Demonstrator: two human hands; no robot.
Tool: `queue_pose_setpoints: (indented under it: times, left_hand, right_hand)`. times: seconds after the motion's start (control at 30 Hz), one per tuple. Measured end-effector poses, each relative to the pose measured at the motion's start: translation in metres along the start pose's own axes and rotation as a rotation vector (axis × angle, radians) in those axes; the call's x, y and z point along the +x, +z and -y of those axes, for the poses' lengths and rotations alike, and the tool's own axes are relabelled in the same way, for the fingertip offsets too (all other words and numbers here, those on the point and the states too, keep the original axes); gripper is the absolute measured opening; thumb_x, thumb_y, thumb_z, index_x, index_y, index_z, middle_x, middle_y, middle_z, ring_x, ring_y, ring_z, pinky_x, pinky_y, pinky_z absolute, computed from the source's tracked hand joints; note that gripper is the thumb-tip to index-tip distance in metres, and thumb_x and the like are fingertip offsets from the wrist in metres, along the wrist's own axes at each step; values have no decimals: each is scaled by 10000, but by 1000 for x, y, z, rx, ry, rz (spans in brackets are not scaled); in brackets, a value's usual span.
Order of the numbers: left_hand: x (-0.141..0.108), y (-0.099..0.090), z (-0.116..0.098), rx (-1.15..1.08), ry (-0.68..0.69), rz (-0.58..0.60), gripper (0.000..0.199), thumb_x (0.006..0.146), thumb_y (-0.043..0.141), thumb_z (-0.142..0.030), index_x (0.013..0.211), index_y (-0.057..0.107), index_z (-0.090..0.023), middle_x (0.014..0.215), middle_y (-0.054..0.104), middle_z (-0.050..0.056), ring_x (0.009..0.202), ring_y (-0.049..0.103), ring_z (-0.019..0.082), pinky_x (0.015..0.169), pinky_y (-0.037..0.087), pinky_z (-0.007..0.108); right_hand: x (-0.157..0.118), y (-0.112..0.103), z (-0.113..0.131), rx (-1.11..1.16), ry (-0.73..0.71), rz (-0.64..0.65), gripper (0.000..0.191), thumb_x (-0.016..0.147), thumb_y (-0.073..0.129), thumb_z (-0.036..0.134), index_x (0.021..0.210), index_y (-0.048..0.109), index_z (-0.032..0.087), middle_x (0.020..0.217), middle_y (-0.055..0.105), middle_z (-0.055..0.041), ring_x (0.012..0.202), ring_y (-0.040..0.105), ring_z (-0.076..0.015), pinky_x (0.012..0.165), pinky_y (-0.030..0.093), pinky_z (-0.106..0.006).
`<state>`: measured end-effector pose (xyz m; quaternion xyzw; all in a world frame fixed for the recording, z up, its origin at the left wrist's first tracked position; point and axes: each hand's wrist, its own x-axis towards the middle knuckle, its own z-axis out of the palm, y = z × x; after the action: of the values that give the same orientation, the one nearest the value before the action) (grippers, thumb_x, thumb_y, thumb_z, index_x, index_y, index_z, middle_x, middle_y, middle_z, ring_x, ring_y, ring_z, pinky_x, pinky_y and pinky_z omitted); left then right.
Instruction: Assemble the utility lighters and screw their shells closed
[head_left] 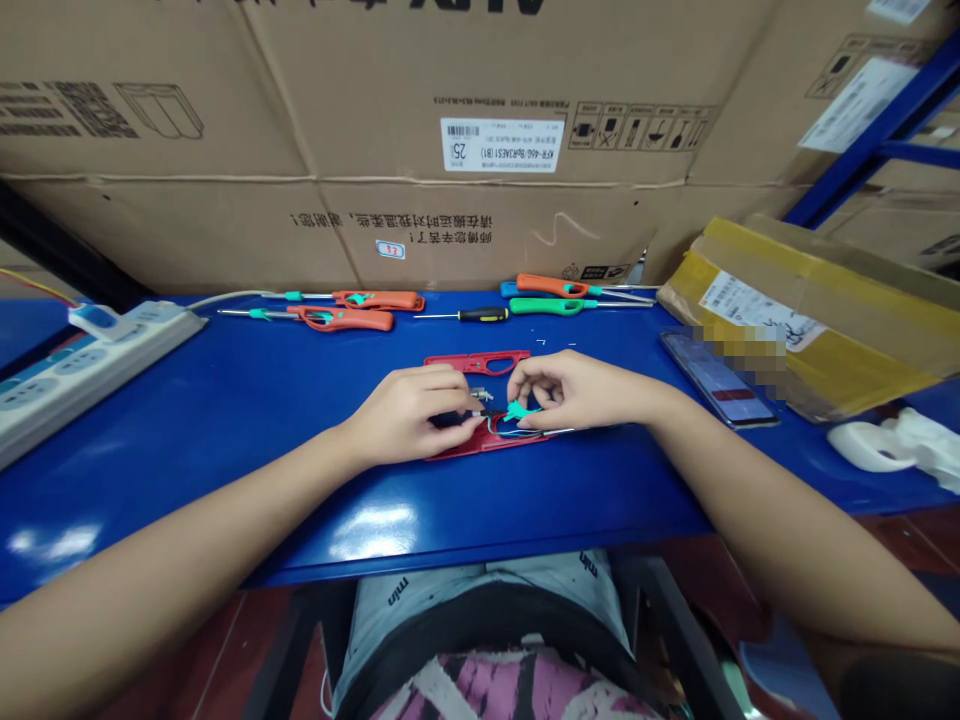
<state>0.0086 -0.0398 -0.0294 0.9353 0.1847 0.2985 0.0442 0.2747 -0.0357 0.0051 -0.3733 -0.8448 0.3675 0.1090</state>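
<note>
My left hand is closed, thumb and fingers pinching the end of a small black part with a thin wire. From the other side my right hand closes on a green lighter trigger, which meets the black part. Just beneath both hands lies one red lighter shell half, partly covered by fingers, with a metal rod sticking out to the right. The other red shell half rests behind the hands. A small metal piece sits between the two halves.
Orange lighters lie at back left, a screwdriver mid-back, and a green lighter with others at back right. A power strip stands left. On the right are a phone, a taped box and a white object.
</note>
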Motion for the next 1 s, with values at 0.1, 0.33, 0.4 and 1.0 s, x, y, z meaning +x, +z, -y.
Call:
queue_pose_setpoints:
  times: [0.1,0.33,0.4,1.0]
  left_hand:
    - [0,0,-1,7,21,-24,115,942,633,-222,928,729,-160,842,739,47,750,686,140,716,548,253]
    - [2,-1,-2,40,45,-55,133,947,623,-238,927,734,-167,810,739,51,720,687,140,685,548,246]
    - [2,-1,-2,41,55,-59,122,944,630,-231,927,730,-165,811,741,51,716,686,137,679,545,242]
    - [1,-1,-1,48,105,-134,82,931,657,-205,975,719,-175,816,747,54,706,690,134,667,546,233]
  right_hand:
    - [0,1,1,61,-2,16,259,797,746,266,1016,648,168,636,519,68,576,468,-89,533,374,-210]
    - [4,6,0,240,-6,42,303,806,766,300,1028,615,161,636,503,80,562,478,-75,536,408,-198]
    - [5,9,-2,235,-10,46,287,815,761,299,1029,635,154,642,511,73,573,483,-75,545,415,-196]
    - [11,11,-7,487,14,45,271,868,718,342,1031,677,129,561,540,80,420,449,-48,429,414,-188]
